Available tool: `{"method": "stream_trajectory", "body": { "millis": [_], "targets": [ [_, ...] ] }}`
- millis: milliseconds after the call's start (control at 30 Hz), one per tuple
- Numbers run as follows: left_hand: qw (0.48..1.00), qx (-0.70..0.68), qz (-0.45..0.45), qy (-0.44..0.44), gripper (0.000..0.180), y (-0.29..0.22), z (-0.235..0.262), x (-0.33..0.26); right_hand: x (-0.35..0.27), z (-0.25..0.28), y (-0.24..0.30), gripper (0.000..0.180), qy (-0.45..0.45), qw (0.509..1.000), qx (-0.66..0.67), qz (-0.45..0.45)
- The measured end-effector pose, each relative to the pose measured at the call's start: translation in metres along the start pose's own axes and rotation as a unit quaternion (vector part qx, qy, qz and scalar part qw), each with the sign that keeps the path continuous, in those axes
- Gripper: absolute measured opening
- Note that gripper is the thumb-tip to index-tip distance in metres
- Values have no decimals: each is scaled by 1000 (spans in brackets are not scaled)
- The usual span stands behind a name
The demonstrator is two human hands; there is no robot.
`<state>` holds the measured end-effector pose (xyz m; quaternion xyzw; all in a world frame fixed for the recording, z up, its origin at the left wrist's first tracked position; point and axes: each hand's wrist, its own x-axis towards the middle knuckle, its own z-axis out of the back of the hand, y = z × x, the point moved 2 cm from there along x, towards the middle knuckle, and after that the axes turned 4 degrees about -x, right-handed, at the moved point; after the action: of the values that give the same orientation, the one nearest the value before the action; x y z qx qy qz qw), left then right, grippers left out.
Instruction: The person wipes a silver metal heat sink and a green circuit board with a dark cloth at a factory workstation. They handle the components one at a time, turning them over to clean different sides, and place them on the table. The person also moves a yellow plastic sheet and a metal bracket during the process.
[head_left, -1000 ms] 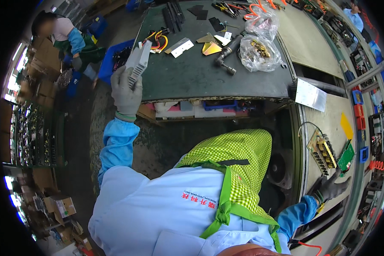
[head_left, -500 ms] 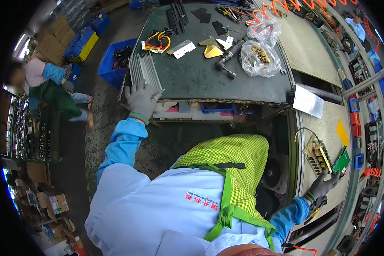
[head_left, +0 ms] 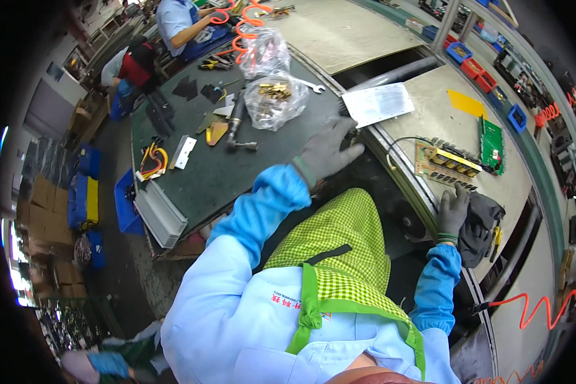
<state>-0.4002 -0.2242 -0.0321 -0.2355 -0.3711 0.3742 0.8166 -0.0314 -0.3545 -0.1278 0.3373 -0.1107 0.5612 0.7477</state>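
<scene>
Left hand [head_left: 328, 152] at the bench [head_left: 288, 150] edge, fingertips by the near corner of the silver plate [head_left: 379, 104]; grip partly hidden, can't tell if it's pinching. Right hand [head_left: 453, 212] beside black cloth [head_left: 479, 232], fingers a bit apart, nothing visible in grip, just below the component board [head_left: 449, 162]. Best handling: take plate by its edges, both sides supported, clear of the board's loose cable [head_left: 395, 144]; no pressing on components.
</scene>
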Motion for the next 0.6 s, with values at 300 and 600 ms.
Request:
{"method": "stream_trajectory", "body": {
  "millis": [300,600],
  "targets": [
    [928,307,147,154,119,37,-47,133,2,1,1,36,-27,1000,-11,-11],
    [909,71,258,320,72,106,-47,185,1,3,3,32,-34,999,-8,-7]
  ]
}}
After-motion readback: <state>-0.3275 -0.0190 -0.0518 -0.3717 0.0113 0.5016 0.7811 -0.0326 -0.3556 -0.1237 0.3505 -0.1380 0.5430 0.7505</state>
